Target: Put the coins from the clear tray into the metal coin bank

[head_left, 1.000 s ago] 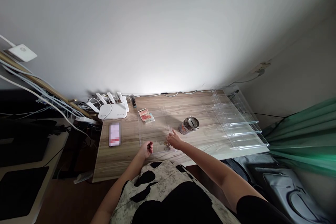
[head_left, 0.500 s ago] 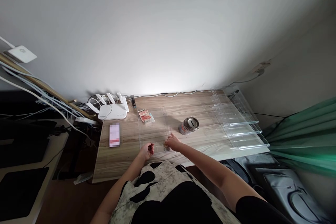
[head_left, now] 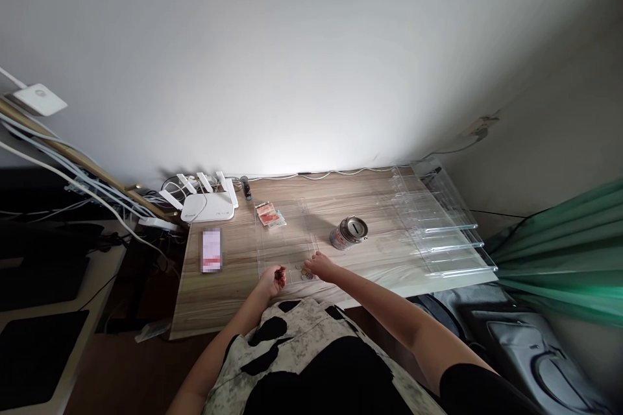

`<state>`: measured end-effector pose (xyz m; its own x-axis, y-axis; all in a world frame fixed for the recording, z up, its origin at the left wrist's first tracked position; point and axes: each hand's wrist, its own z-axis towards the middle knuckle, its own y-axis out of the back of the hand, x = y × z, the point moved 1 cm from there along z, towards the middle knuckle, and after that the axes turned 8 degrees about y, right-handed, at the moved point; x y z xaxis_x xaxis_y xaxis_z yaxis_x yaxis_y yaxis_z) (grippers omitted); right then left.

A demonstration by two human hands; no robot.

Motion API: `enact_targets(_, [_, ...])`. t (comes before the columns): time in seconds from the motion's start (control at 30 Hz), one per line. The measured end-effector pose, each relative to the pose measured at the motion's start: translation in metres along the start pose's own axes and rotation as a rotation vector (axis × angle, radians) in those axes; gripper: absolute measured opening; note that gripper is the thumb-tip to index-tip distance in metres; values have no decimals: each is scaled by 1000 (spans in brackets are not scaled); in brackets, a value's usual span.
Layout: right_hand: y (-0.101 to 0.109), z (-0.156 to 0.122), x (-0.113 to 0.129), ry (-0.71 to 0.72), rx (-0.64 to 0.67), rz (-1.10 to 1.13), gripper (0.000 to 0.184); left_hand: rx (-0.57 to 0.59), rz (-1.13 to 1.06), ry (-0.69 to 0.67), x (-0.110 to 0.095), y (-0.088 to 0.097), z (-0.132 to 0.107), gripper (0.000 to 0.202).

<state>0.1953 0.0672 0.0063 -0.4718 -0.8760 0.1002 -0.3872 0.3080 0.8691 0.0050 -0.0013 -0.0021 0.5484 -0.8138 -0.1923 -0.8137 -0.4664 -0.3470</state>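
My right hand [head_left: 322,268] is closed, its fingertips bent down at a small group of coins [head_left: 306,275]. Whatever is in its pinch is too small to make out. To its left, my left hand [head_left: 274,280] is curled and turned partly up, with something dark inside the fingers. The coins lie at the near right part of a clear plastic tray [head_left: 257,246]. Folded banknotes [head_left: 269,214], red and bluish, rest at the tray's far end. Just beyond my right hand stands a round metal coin bank [head_left: 342,237] with a slot in its lid.
A white router [head_left: 207,206] and a small dark bottle [head_left: 246,189] stand along the wall. A phone-like object [head_left: 211,250], blurred out, lies at the table's left. Clear stacked trays [head_left: 455,240] occupy the right end. Cables run behind the wooden table [head_left: 221,298].
My right hand has shifted slightly down at the coins, and a golden coin shows more plainly by its fingertips. My left hand stays nearly in place.
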Motion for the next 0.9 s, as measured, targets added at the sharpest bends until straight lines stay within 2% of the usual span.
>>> enact_targets(0.27, [4,1,-1,41,10,-20,17,-6,-40,7,0,2,-3,14])
enact_targets(0.5, [3,-1,-1,44,-7,-43,20,-5,-40,-1,0,4,-1,14])
enact_targets(0.73, [8,-1,-1,48,11,32,19,23,10,-25,-1,9,2,14])
enact_targets(0.9, [18,-4,0,-119,-71,245,18,107,100,-41,0,10,8,17])
